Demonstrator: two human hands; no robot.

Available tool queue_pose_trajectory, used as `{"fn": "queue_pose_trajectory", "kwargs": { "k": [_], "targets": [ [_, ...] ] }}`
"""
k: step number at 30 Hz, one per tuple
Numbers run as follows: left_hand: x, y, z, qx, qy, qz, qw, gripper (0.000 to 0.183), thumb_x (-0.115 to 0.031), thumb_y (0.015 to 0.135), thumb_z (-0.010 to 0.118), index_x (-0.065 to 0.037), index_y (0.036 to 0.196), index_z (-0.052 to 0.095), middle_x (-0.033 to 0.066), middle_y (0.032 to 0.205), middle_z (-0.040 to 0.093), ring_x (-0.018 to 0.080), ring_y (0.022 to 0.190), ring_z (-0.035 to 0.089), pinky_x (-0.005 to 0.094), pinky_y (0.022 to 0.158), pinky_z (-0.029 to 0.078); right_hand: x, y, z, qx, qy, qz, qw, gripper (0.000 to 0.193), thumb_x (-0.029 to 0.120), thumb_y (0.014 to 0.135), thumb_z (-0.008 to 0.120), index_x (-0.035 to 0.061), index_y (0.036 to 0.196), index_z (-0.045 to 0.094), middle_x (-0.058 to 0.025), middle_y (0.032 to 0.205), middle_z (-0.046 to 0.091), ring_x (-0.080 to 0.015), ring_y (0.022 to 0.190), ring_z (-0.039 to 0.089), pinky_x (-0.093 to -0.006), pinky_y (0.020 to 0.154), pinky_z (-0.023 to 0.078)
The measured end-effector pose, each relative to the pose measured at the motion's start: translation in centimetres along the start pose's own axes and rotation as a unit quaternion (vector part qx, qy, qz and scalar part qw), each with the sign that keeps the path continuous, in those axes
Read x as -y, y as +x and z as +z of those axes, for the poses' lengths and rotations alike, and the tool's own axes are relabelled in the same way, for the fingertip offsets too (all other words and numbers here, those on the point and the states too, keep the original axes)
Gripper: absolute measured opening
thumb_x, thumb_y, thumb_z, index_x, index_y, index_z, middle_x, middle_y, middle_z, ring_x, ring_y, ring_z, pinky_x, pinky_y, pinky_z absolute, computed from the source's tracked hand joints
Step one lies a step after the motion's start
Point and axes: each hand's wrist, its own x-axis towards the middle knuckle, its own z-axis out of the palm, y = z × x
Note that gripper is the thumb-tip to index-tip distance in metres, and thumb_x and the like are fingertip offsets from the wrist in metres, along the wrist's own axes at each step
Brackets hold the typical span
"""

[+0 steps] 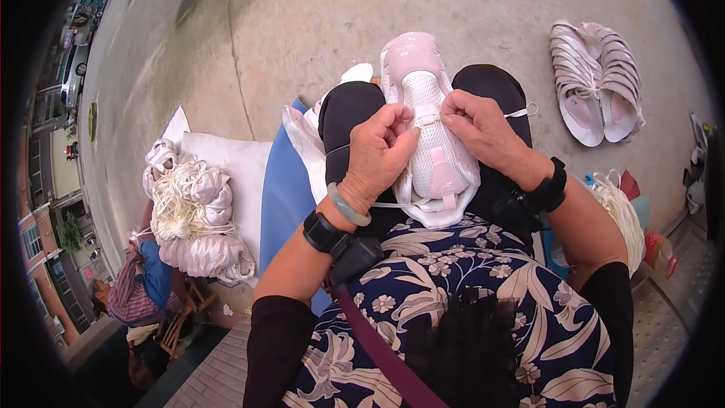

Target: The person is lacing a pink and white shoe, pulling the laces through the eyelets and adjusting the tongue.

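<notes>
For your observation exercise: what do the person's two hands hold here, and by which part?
Both the left hand and right hand hold a pale pink shoe upper on the lap, pinching its middle strap area from either side.

Pale pink shoe (427,125), white mesh centre frame; navy floral dress (483,287) lower middle; blue cloth (283,196) left; pink-white shoes (596,79) upper right.

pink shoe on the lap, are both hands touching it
Touching. The head view shows the left hand and right hand both pressed onto the mesh top of the pink shoe, fingertips pinching at its strap with no gap visible.
</notes>
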Motion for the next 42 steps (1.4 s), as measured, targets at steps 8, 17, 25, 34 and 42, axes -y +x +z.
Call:
{"fn": "queue_pose_trajectory", "kwargs": {
  "k": [8, 17, 25, 34, 42],
  "targets": [
    [0.3, 0.7, 0.6, -0.009, 0.032, 0.049, 0.998, 0.015, -0.003, 0.076, 0.062, 0.000, 0.089, 0.056, -0.0010, 0.064, 0.048, 0.0050, 0.055, 0.042, 0.0201, 0.051, 0.038, -0.2, -0.2, 1.0, -0.020, 0.061, 0.023, 0.998, 0.009, 0.008, 0.085, 0.057, -0.0010, 0.084, 0.055, -0.0008, 0.069, 0.052, -0.0054, 0.068, 0.044, -0.0217, 0.061, 0.039],
    [0.7, 0.7, 1.4, -0.046, 0.133, 0.149, 0.979, 0.014, -0.002, 0.076, 0.059, -0.001, 0.090, 0.054, 0.0024, 0.060, 0.047, 0.0071, 0.051, 0.041, 0.0224, 0.047, 0.038, 0.7, -0.2, 1.7, -0.076, -0.059, -0.057, 0.994, 0.011, 0.012, 0.080, 0.057, 0.0009, 0.079, 0.058, -0.0173, 0.069, 0.060, -0.0323, 0.065, 0.059, -0.0369, 0.059, 0.045],
    [0.7, 0.0, 2.4, -0.094, 0.133, 0.175, 0.971, 0.010, -0.004, 0.080, 0.060, -0.002, 0.088, 0.054, 0.0075, 0.061, 0.048, 0.0133, 0.051, 0.045, 0.0267, 0.050, 0.041, 0.4, -0.2, 1.3, -0.013, -0.152, 0.014, 0.988, 0.015, 0.017, 0.080, 0.057, 0.0022, 0.081, 0.059, -0.0178, 0.072, 0.061, -0.0349, 0.070, 0.060, -0.0408, 0.062, 0.045],
    [0.4, 0.8, 1.9, -0.079, 0.176, 0.221, 0.956, 0.009, -0.007, 0.085, 0.059, -0.003, 0.090, 0.053, 0.0140, 0.067, 0.054, 0.0248, 0.057, 0.055, 0.0305, 0.053, 0.044, 0.4, 0.8, 0.4, 0.022, -0.088, 0.016, 0.996, 0.018, 0.019, 0.080, 0.058, 0.0014, 0.077, 0.058, -0.0175, 0.068, 0.059, -0.0337, 0.066, 0.058, -0.0397, 0.059, 0.043],
    [-0.5, 1.2, 0.6, -0.068, 0.213, 0.150, 0.963, 0.009, -0.009, 0.087, 0.053, -0.002, 0.083, 0.049, 0.0179, 0.072, 0.058, 0.0345, 0.061, 0.057, 0.0378, 0.053, 0.045, 1.1, 1.4, -1.0, 0.090, 0.014, 0.037, 0.995, 0.013, 0.014, 0.080, 0.059, 0.0010, 0.080, 0.055, -0.0054, 0.064, 0.052, -0.0143, 0.059, 0.047, -0.0285, 0.055, 0.039]
  ]
}}
